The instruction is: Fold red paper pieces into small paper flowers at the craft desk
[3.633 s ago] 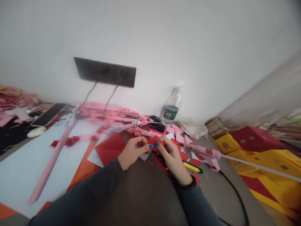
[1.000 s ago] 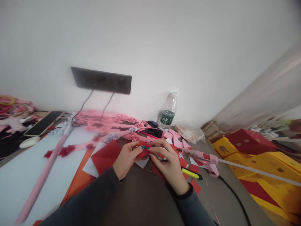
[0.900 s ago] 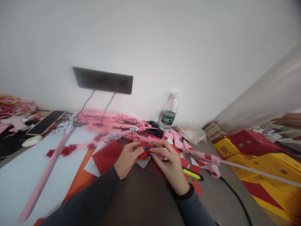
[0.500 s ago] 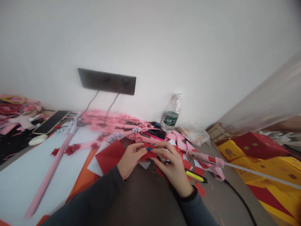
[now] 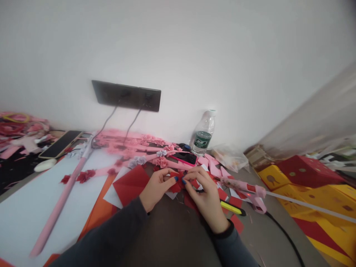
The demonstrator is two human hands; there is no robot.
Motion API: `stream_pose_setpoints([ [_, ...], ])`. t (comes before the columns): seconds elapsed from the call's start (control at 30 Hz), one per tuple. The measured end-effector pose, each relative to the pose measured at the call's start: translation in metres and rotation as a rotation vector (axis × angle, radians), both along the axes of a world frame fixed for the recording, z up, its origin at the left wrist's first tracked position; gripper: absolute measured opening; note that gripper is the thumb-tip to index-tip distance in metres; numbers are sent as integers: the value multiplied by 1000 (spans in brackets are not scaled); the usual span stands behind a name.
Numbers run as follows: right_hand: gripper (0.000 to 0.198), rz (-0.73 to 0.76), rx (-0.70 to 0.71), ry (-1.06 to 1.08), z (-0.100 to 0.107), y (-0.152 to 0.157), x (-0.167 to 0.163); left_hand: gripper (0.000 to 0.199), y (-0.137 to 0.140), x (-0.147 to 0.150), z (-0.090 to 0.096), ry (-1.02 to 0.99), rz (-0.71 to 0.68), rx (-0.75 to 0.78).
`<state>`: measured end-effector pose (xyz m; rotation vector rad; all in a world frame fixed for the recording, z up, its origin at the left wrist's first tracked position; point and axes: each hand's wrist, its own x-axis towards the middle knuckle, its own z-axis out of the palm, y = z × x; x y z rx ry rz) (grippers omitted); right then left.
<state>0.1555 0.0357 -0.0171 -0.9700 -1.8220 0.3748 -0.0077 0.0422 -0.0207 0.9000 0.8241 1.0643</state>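
Between my hands is a small piece of red paper [image 5: 175, 186], partly covered by the fingers. My left hand [image 5: 158, 186] pinches its left side between thumb and forefinger. My right hand [image 5: 204, 193] has thumb and forefinger closed together at the paper's right edge. Left of my hands lies a larger red paper sheet [image 5: 130, 184] over white paper. A yellow and black cutter [image 5: 232, 207] rests beside my right wrist, among red paper scraps. A pink glue gun [image 5: 247, 191] with a small red light lies further right.
Pink strips with paper flowers [image 5: 139, 160] run along the wall. A water bottle [image 5: 202, 135], a pink-edged phone [image 5: 187, 158] and a plastic bag [image 5: 230, 157] stand or lie behind my hands. A pink rod [image 5: 61, 204] crosses white paper at left. Yellow and red boxes [image 5: 308, 174] are at right.
My fingertips have drawn slightly apart. The right thumb and forefinger have come together, and the left thumb has shifted on the red paper, showing more of it.
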Motion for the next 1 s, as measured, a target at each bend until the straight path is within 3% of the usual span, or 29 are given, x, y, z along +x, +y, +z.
stream_pose_setpoints([
  [0.27, 15, -33, -72, 31, -2, 0, -2, 27, 0, -4, 4, 180, -33, 195],
  [0.47, 6, -43, -160, 173, -1, 2, 2, 28, 0, -5, 0, 211, 17, 178],
  [0.67, 5, 52, -176, 169, -2, 6, 5, 29, 0, -4, 3, 151, 52, 156],
  [1.0, 17, 97, -272, 226, -7, 10, 6, 26, 0, -4, 3, 198, 44, 182],
])
